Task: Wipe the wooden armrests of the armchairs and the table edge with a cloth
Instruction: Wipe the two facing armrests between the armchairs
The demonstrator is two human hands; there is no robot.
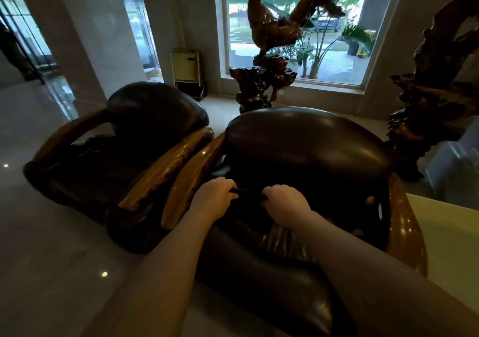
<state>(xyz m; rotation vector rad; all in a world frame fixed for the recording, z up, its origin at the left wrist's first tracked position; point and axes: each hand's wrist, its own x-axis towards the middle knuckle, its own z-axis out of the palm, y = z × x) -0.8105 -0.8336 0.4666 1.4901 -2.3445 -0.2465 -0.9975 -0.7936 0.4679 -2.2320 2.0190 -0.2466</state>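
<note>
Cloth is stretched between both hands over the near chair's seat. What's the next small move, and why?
Probably swing the cloth left onto the near chair's armrest. Left hand and right hand grip it above the seat, touching no wood, and that armrest lies just beside the left hand.

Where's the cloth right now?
In the head view, the dark cloth is stretched between the left hand and right hand, above the nearer armchair's seat.

Polished pale floor (51,233) carries two dark leather armchairs, left (108,170) and right (298,207), side by side, armrests nearly touching; carved root sculpture (264,88) behind.
</note>
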